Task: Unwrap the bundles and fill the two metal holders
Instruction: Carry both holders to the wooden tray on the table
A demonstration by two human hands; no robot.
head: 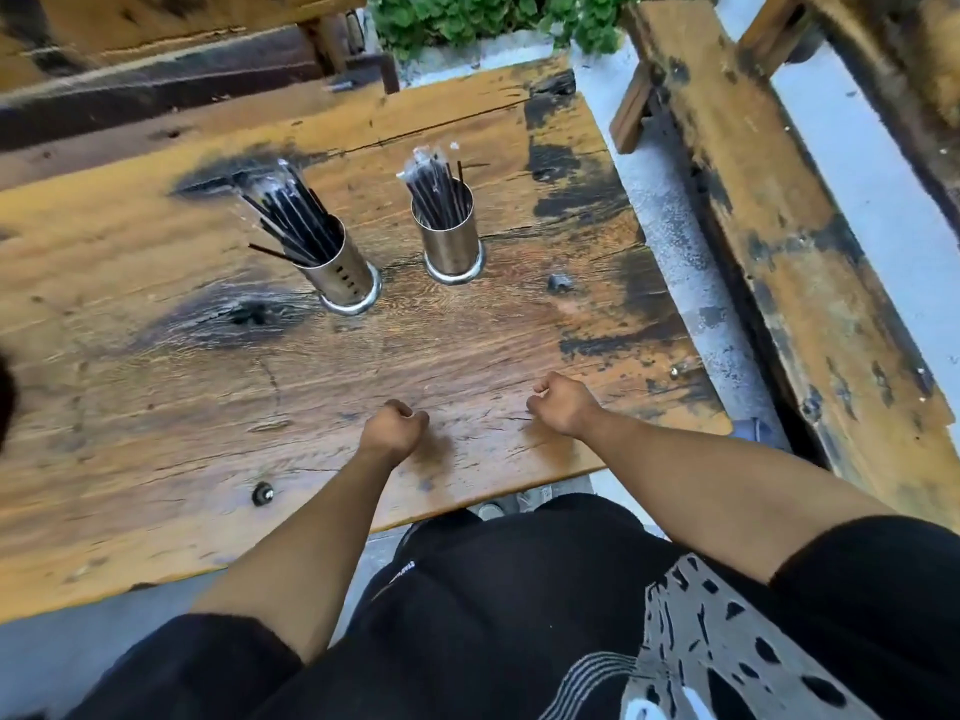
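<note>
Two metal holders stand upright on the worn wooden tabletop [156, 387], both well beyond the fingers and apart from each other. Left holder [343, 275]: a steel cylinder with a flared base ring and a column of small slots in its wall, set ahead of the left hand's fingers; it carries a bunch of black sticks [296, 215] leaning up and to the left, some in clear wrapping, with one stick jutting out low over the rim. Right holder [451, 236]: a steel cylinder with the same kind of base ring, set ahead of and between the two sets of fingers; it carries a second bunch of black sticks [436, 187], more upright, several with clear wrappers at their tops. Left hand [392, 431]: low over the near part of the tabletop, fingers [402, 407] curled into a loose fist, nothing visible in them. Right hand [563, 402]: low over the tabletop just beside the left hand but apart from it, fingers [540, 389] curled in likewise, nothing visible in them. Whether either fist touches the wood cannot be told. One dark bolt head [262, 493] sits in the tabletop on the near side of the left fingers; another dark bolt [558, 283] lies beyond the right fingers, right of the right holder. Bench [779, 241]: weathered wood, well off to the right of the right fingers. Green plants [493, 18] show past the far edge.
</note>
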